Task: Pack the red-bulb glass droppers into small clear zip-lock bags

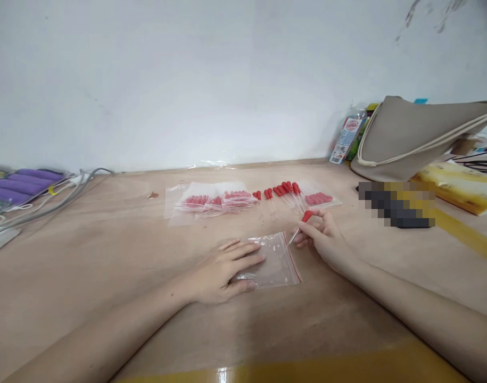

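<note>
My left hand lies flat with fingers spread on a clear zip bag, which rests on the table with its red-lined mouth facing right. Between the thumb and fingers of my right hand is a dropper with a red rubber bulb. Its clear tube slants down and left, the tip close to the bag's mouth. Behind the bag lie several loose droppers with red bulbs. Filled bags of droppers overlap to their left, and another filled bag lies to their right.
Purple rolls and grey cables sit at the far left. At the back right stand a bottle and a grey drawstring bag. A yellow packet and a blurred-out dark object lie in front of them on the wooden table.
</note>
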The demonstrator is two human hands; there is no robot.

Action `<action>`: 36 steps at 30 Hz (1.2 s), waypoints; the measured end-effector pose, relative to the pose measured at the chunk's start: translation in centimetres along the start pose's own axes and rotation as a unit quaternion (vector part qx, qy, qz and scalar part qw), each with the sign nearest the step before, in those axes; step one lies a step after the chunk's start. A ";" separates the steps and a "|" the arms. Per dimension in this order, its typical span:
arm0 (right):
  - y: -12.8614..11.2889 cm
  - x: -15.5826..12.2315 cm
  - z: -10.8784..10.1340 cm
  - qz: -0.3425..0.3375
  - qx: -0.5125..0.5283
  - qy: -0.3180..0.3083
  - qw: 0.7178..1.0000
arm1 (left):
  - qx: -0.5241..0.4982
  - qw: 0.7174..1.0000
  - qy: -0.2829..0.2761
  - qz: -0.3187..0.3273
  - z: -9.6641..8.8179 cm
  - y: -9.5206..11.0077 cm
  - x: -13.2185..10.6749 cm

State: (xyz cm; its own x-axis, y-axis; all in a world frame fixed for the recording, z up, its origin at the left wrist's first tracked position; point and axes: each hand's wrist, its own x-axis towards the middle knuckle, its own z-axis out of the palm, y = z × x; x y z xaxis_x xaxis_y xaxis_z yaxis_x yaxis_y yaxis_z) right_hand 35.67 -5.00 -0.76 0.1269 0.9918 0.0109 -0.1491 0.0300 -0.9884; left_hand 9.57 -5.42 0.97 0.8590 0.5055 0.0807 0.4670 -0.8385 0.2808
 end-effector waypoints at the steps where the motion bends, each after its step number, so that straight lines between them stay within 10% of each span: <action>1: 0.0 0.0 -0.1 0.011 0.013 -0.007 1.000 | -0.006 1.000 0.008 -0.012 0.1 0.0 0.0; 10: -0.4 -0.1 -1.9 -0.018 -0.074 -0.223 0.972 | -0.025 0.999 0.033 -0.028 0.3 0.2 0.2; 21: -1.0 -0.6 -1.2 -0.010 -0.098 -0.332 0.938 | -0.030 0.999 0.040 -0.013 0.6 0.0 0.2; 36: -1.1 1.6 -2.6 0.050 -0.125 -0.262 0.956 | -0.086 0.995 0.057 0.008 0.3 -0.6 0.1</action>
State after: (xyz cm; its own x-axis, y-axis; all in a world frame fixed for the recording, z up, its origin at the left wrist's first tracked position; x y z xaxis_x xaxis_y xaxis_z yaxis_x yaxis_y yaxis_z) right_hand 38.63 -3.77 -0.07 -0.3943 0.9160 -0.0747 0.1113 -0.0331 -0.9932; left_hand 9.46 -4.88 0.56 0.8326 0.5198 0.1914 0.4019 -0.8047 0.4370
